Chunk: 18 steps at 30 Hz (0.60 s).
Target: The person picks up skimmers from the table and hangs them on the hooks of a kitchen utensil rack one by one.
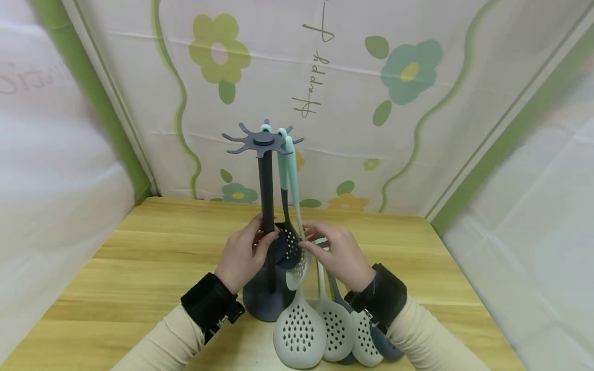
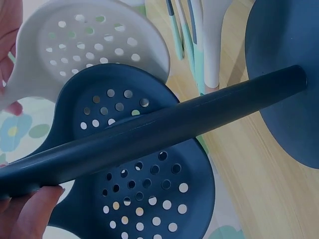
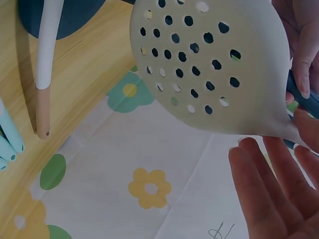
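A dark utensil stand (image 1: pixel 265 190) rises from the tabletop, with a hooked rack (image 1: pixel 263 138) on top. Round its pole my left hand (image 1: pixel 242 253) curls, thumb in front. A pale skimmer (image 1: pixel 298 273) with a mint handle hangs from the rack; my right hand (image 1: pixel 341 252) pinches its neck just above the perforated head. In the right wrist view this pale skimmer (image 3: pixel 192 112) shows large, several fingers (image 3: pixel 279 194) spread below its neck. Two dark perforated skimmers (image 2: pixel 149 209) hang behind the pole in the left wrist view, overlapping each other.
Several pale perforated utensils (image 1: pixel 299 337) and dark ones (image 1: pixel 390 346) lie overlapping on the wooden table (image 1: pixel 162 268), in front of the right forearm. A round dark base (image 1: pixel 269 306) carries the stand. White printed fabric (image 1: pixel 315 170) walls in the back and sides.
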{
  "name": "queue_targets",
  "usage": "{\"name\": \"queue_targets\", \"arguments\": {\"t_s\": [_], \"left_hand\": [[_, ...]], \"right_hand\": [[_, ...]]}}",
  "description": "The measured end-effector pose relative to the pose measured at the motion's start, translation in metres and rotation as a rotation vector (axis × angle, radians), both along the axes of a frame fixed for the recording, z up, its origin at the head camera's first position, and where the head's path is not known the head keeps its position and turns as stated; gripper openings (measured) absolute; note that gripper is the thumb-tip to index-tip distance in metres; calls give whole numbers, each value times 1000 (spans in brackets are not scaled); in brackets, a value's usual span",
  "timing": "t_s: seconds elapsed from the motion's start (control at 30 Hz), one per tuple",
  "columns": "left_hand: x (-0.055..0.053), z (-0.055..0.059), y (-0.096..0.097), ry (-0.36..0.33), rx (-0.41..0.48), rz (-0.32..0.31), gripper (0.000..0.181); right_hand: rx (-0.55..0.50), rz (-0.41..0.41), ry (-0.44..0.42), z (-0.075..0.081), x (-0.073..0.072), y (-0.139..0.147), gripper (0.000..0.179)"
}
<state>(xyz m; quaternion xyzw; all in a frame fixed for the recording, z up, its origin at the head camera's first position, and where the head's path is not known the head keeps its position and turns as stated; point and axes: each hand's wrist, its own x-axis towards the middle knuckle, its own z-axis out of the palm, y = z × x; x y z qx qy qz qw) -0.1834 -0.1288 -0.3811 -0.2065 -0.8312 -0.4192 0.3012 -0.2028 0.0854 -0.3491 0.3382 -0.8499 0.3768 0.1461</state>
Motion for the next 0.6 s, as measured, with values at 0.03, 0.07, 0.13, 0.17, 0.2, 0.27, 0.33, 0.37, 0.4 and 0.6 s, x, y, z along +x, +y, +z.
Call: {"name": "queue_targets", "arguments": {"t_s": [0.03, 0.07, 0.13, 0.17, 0.2, 0.27, 0.33, 0.37, 0.4, 0.6], "left_hand": [[0, 0, 0, 2, 0, 1, 26], [0, 0, 0, 3, -1, 2, 25], [0, 0, 0, 5, -4, 6, 25], [0, 0, 1, 4, -4, 8, 25], [0, 0, 1, 5, -5, 9, 25], [0, -1, 1, 5, -6, 10, 26], [1, -1, 1, 7, -4, 8, 27], [1, -1, 1, 6, -2, 7, 28], [1, -1, 1, 7, 0, 6, 28], [0, -1, 1, 25, 7, 10, 27]], "right_hand": [[2, 6, 4, 0, 0, 1, 34], [5, 11, 8, -1, 0, 1, 34], [5, 23, 13, -2, 0, 3, 34], [4, 27, 15, -2, 0, 4, 34], [3, 29, 16, -3, 0, 5, 34], [-3, 30, 14, -4, 0, 8, 34], [-4, 25, 20, -6, 0, 11, 34], [-3, 17, 25, -7, 0, 12, 34], [0, 9, 30, -7, 0, 14, 34], [41, -53, 77, -11, -3, 21, 35]]}}
